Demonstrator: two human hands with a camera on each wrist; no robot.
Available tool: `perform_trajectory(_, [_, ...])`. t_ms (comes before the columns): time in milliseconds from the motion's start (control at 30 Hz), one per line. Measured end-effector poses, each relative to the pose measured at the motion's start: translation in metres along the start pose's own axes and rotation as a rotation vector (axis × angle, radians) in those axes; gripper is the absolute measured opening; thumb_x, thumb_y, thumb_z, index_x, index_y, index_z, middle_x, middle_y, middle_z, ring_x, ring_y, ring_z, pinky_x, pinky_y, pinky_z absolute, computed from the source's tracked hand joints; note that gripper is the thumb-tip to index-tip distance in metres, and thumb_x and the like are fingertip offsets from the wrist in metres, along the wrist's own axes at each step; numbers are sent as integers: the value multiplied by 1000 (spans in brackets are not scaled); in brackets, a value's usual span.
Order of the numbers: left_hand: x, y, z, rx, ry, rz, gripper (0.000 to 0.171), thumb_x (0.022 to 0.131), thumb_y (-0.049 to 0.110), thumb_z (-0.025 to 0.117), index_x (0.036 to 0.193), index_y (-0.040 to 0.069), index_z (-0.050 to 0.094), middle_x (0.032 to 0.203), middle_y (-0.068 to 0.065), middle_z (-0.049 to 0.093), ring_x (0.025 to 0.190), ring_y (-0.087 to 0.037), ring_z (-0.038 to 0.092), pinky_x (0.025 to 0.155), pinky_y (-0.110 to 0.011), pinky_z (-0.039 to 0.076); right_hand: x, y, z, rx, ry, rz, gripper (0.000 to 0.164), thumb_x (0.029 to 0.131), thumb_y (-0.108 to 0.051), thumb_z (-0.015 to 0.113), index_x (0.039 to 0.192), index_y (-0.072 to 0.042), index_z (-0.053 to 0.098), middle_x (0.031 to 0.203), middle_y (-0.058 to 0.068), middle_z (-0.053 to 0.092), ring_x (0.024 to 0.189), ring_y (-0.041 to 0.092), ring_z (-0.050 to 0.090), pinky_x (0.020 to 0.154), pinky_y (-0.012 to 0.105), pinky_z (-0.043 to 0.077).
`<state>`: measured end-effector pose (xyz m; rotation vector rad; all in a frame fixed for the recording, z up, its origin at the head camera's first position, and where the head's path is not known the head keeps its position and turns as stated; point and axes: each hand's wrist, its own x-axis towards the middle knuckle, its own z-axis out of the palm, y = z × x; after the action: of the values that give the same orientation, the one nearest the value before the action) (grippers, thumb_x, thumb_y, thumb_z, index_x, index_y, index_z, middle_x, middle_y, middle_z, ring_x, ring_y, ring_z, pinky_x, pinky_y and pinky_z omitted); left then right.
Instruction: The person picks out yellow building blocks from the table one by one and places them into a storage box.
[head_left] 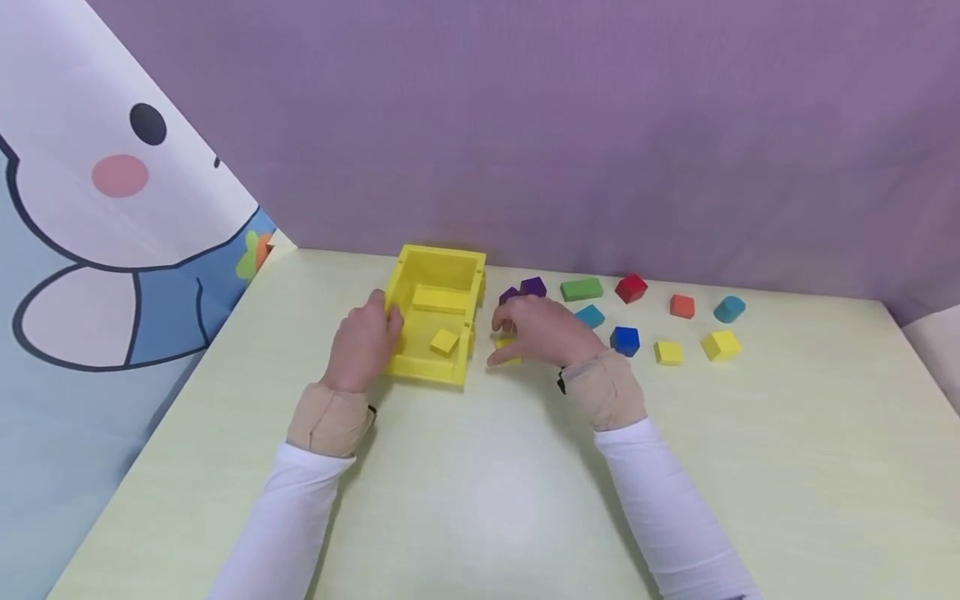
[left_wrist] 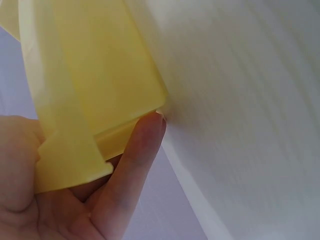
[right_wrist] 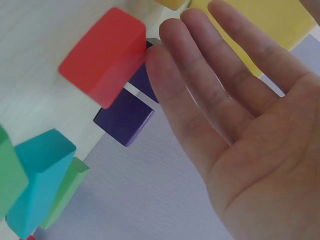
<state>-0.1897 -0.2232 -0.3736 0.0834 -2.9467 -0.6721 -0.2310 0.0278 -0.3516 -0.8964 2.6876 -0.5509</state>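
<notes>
Gripping the side wall of a yellow box (head_left: pixel 426 371), the left hand (head_left: pixel 362 346) has the box just to its right, with a small yellow block (head_left: pixel 443 342) inside. The right hand (head_left: pixel 546 329), fingers nearly straight and thumb wide apart from them, is at another yellow block (head_left: pixel 504 342); whether they touch cannot be told. A red block (right_wrist: pixel 105 57) is near its index fingertip, two purple blocks (right_wrist: pixel 123 117) beyond; a blue cube (head_left: pixel 625 341) sits on the counter (head_left: pixel 495 483) just right of its wrist.

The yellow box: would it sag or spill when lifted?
Probably stiff: the yellow box has straight walls. They look thin, so it's likely light for its size. The small yellow block lying inside might slide if the box tilts.
</notes>
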Motion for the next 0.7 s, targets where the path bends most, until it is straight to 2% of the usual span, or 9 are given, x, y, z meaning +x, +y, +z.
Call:
perform_trajectory(200, [0,0,0,8,6,-2,27,95,27,34,96,1,43,67,-15,50,56,-27,49,49,-38,40,1,1,3,-19,-15,-33,48,64,-45,77,102,-18,66,92,-6,62,82,12,52,76,25,43])
perform_trajectory(433, [-2,1,-1,8,-7,-2,28,96,27,34,96,1,43,67,-15,50,55,-26,48,48,-37,39,2,2,5,-52,-97,8,46,65,-44,77,105,-22,66,98,-9,62,89,11,54,83,27,43])
perform_trajectory(700, [-1,1,-1,10,2,3,28,95,27,34,96,1,43,67,-16,50,55,-27,48,48,-37,39,3,4,6,-108,-88,-27,35,70,-36,76,101,-22,66,92,-10,60,84,9,53,80,25,43])
